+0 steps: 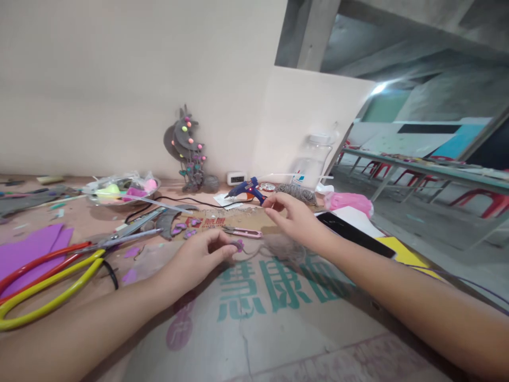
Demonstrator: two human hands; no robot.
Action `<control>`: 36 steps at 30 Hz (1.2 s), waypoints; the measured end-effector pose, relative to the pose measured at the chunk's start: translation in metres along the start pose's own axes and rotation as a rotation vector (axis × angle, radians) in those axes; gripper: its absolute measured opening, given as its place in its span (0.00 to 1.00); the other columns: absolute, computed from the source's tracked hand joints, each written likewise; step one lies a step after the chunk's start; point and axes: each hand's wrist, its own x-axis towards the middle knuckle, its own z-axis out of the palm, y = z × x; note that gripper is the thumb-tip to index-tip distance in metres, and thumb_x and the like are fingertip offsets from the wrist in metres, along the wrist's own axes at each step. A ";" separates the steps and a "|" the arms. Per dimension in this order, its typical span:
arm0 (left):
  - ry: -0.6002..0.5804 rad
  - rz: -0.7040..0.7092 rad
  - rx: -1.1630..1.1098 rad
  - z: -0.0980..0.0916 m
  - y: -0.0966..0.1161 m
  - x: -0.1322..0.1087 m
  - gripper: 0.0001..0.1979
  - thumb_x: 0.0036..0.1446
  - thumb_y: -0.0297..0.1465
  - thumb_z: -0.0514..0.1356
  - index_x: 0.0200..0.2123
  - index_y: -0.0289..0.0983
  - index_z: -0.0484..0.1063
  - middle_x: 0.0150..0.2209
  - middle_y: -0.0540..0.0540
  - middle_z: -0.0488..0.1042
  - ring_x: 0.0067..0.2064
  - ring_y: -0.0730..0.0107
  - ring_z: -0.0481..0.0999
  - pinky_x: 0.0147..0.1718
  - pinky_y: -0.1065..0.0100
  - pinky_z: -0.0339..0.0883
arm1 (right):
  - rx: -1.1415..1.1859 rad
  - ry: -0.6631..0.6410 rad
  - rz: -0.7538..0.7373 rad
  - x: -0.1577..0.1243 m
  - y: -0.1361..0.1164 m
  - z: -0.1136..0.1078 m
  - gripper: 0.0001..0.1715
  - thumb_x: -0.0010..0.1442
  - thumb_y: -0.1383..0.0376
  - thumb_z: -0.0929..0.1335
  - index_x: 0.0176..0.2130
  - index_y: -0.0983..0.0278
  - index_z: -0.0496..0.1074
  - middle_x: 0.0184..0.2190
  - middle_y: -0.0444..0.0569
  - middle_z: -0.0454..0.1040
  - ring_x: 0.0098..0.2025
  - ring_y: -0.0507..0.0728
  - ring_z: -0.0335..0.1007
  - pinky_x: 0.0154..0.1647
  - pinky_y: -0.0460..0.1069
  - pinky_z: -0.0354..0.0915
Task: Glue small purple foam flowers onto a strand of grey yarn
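My left hand (202, 253) rests on a cardboard sheet (278, 313) and pinches a small purple felt piece (238, 244) between thumb and fingers. A thin grey wire runs from that piece to the right. My right hand (292, 215) hovers just beyond, fingers curled loosely, reaching toward a blue hot glue gun (246, 190) that lies a short way past its fingertips. Whether the right hand holds anything is not clear. A pink utility knife (243, 232) lies between the two hands.
Large scissors with yellow and red handles (59, 268) lie at the left beside purple foam sheets (27, 246). A bowl of coloured pompoms (121, 191), a grey felt tree ornament (189, 151), a clear jar (314, 159) and a pink roll (348, 202) stand behind. A black phone (353, 233) lies at the right.
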 end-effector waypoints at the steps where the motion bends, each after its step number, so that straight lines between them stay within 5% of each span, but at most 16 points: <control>1: 0.001 0.005 0.001 0.000 0.000 0.000 0.10 0.56 0.36 0.55 0.32 0.36 0.69 0.30 0.48 0.76 0.33 0.67 0.74 0.32 0.69 0.65 | 0.004 0.007 0.016 0.003 0.007 0.000 0.11 0.58 0.66 0.63 0.41 0.66 0.69 0.39 0.50 0.73 0.40 0.55 0.68 0.42 0.51 0.63; 5: 0.009 0.045 0.073 -0.001 0.001 -0.001 0.08 0.56 0.34 0.55 0.30 0.36 0.69 0.29 0.48 0.75 0.33 0.67 0.74 0.32 0.69 0.64 | 0.021 -0.069 0.089 0.016 0.031 0.005 0.23 0.56 0.66 0.65 0.52 0.66 0.66 0.52 0.54 0.69 0.50 0.57 0.67 0.52 0.53 0.61; 9: 0.019 0.056 0.053 -0.001 0.001 -0.001 0.08 0.57 0.34 0.54 0.30 0.36 0.69 0.28 0.49 0.74 0.32 0.68 0.73 0.30 0.70 0.63 | 0.050 -0.129 0.187 0.044 0.050 0.017 0.29 0.54 0.65 0.67 0.55 0.68 0.63 0.51 0.57 0.70 0.47 0.57 0.70 0.48 0.51 0.64; 15: 0.011 0.053 0.009 0.000 0.001 -0.001 0.08 0.58 0.34 0.54 0.32 0.36 0.69 0.29 0.49 0.74 0.32 0.68 0.74 0.31 0.70 0.64 | 0.020 -0.079 0.226 0.079 0.071 0.040 0.22 0.53 0.64 0.68 0.48 0.68 0.70 0.43 0.54 0.75 0.42 0.57 0.71 0.47 0.51 0.63; 23: 0.012 0.050 0.031 -0.001 0.000 0.000 0.09 0.58 0.36 0.53 0.32 0.36 0.68 0.29 0.48 0.73 0.33 0.67 0.73 0.31 0.69 0.63 | 0.013 -0.098 0.292 0.090 0.074 0.060 0.17 0.49 0.66 0.70 0.41 0.70 0.72 0.36 0.53 0.77 0.37 0.57 0.72 0.39 0.48 0.65; 30: 0.016 0.055 0.047 0.000 0.000 0.000 0.09 0.58 0.36 0.53 0.31 0.36 0.67 0.29 0.49 0.72 0.31 0.69 0.71 0.30 0.70 0.62 | 0.035 -0.068 0.273 0.082 0.059 0.036 0.14 0.53 0.61 0.67 0.37 0.70 0.72 0.28 0.50 0.76 0.29 0.54 0.71 0.29 0.46 0.64; 34: 0.043 0.070 0.034 0.000 -0.002 0.000 0.11 0.59 0.37 0.52 0.30 0.37 0.66 0.28 0.50 0.73 0.31 0.69 0.72 0.31 0.70 0.62 | 0.069 -0.063 0.227 0.057 0.028 0.012 0.19 0.56 0.55 0.65 0.33 0.68 0.73 0.22 0.49 0.74 0.25 0.53 0.69 0.25 0.45 0.62; 36: 0.074 0.073 0.031 -0.001 -0.002 0.000 0.11 0.59 0.36 0.51 0.30 0.37 0.66 0.27 0.50 0.72 0.30 0.69 0.71 0.31 0.70 0.63 | 0.166 -0.075 0.190 0.038 0.010 0.002 0.20 0.57 0.54 0.64 0.40 0.66 0.73 0.23 0.48 0.75 0.26 0.54 0.70 0.25 0.45 0.62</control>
